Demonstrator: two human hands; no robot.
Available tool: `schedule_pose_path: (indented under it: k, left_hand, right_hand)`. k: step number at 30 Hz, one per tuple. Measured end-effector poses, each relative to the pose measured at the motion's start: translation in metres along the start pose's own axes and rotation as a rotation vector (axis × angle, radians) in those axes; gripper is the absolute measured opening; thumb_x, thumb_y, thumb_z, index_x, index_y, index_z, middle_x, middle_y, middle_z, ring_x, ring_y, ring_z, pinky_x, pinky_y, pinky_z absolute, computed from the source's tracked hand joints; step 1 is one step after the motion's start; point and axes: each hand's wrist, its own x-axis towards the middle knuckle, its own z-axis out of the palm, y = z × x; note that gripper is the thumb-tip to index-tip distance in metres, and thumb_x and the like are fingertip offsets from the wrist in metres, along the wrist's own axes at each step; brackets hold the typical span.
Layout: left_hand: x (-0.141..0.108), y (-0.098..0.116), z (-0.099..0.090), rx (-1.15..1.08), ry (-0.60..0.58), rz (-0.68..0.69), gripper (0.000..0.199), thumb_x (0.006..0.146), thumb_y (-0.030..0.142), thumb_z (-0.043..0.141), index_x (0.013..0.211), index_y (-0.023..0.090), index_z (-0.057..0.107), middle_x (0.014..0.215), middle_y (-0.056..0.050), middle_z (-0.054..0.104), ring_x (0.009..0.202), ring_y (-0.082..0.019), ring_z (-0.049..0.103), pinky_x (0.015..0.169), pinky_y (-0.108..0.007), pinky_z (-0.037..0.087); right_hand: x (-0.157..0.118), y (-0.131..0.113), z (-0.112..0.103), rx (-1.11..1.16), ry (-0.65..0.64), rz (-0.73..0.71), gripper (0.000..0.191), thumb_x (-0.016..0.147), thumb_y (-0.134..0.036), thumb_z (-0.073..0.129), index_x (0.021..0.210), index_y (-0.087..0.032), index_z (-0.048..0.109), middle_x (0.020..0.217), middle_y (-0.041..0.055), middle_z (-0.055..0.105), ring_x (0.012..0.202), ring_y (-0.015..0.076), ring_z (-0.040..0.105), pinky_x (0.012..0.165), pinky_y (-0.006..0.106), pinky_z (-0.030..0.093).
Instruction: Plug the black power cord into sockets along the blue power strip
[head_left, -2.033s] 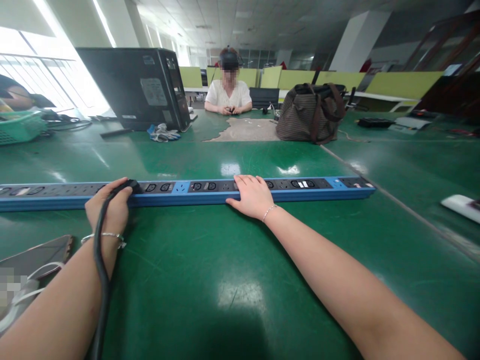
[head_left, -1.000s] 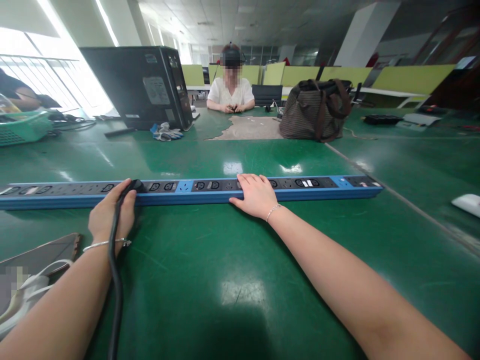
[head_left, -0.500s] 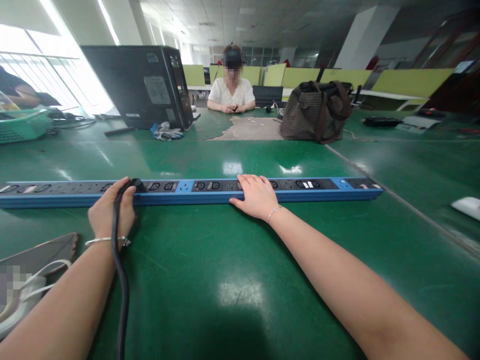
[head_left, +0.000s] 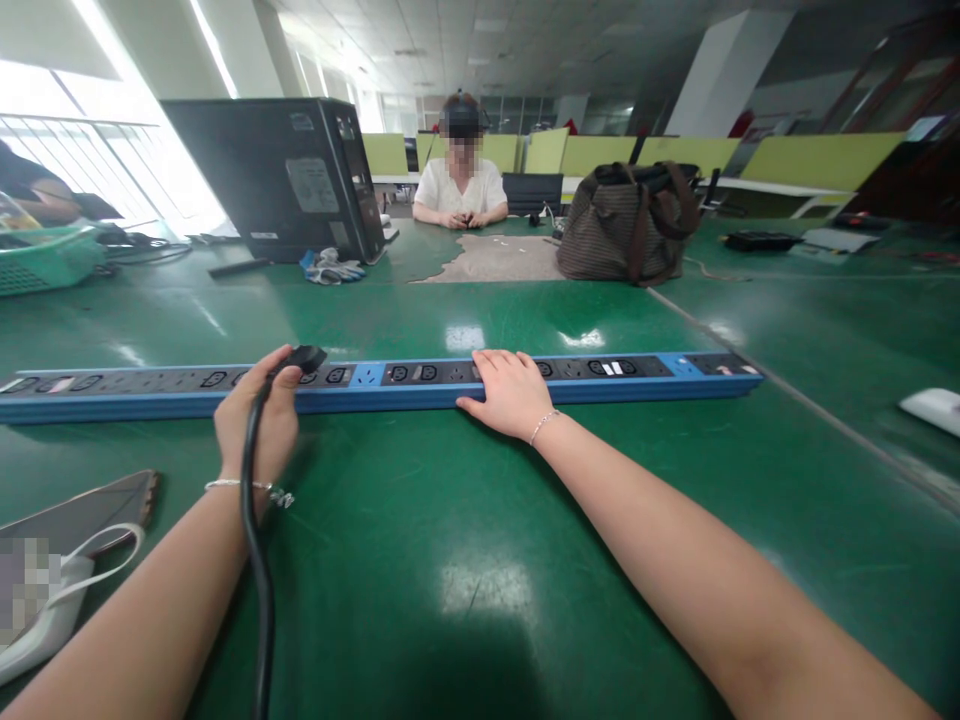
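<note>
Pinches a black plug in the left hand over a long power strip lying sideways across the table, and clasps that power strip farther right with the right hand.

The left hand has moved the black plug rightward along the power strip.

legible text: none | computer-case label: unreadable | power strip: none readable

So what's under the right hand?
The right hand rests on the blue power strip. Sockets show on either side; any directly beneath are hidden from view.
</note>
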Motion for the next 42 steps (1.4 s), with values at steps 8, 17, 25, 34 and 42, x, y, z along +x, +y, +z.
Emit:
schedule_pose_path:
  k: [8,17,25,34,42]
  left_hand:
    - [-0.009,0.037,0.008,0.006,-0.167,0.026,0.042,0.088,0.046,0.044,0.123,0.027,0.056,0.117,-0.006,0.065,0.106,-0.023,0.06,0.09,-0.036,0.045]
    - [-0.008,0.033,0.012,0.06,-0.215,0.023,0.044,0.088,0.046,0.039,0.127,0.029,0.052,0.118,-0.004,0.064,0.103,-0.023,0.061,0.089,-0.035,0.046]
    - [-0.009,0.035,0.012,0.068,-0.246,0.003,0.046,0.089,0.047,0.037,0.13,0.029,0.048,0.118,-0.006,0.064,0.1,-0.023,0.061,0.085,-0.035,0.046]
    - [-0.01,0.036,0.013,0.131,-0.296,-0.009,0.047,0.089,0.046,0.038,0.132,0.029,0.047,0.117,-0.009,0.064,0.098,-0.027,0.062,0.083,-0.039,0.046]
    - [-0.01,0.031,0.014,0.157,-0.292,0.023,0.048,0.089,0.047,0.038,0.133,0.03,0.046,0.116,-0.008,0.064,0.097,-0.026,0.062,0.083,-0.038,0.045]
  right_hand:
    - [0.0,0.0,0.001,0.006,0.016,-0.003,0.068,0.08,-0.056,0.054,0.132,-0.012,0.046,0.131,0.0128,0.055,0.12,0.0276,0.046,0.105,0.045,0.026]
    - [0.0,0.0,-0.001,0.005,0.003,-0.002,0.068,0.08,-0.056,0.053,0.132,-0.012,0.045,0.132,0.013,0.054,0.12,0.0277,0.045,0.104,0.045,0.027]
    - [0.0,-0.001,-0.001,0.009,-0.008,0.006,0.069,0.08,-0.057,0.053,0.133,-0.013,0.045,0.132,0.0126,0.054,0.121,0.0273,0.045,0.105,0.045,0.026]
    - [0.0,-0.001,-0.001,0.011,-0.007,0.005,0.069,0.08,-0.056,0.054,0.133,-0.012,0.045,0.131,0.0129,0.054,0.122,0.0274,0.045,0.105,0.045,0.026]
    - [0.0,-0.001,0.0,0.011,0.004,0.002,0.069,0.08,-0.056,0.054,0.132,-0.012,0.046,0.131,0.0131,0.054,0.121,0.0275,0.046,0.105,0.045,0.026]
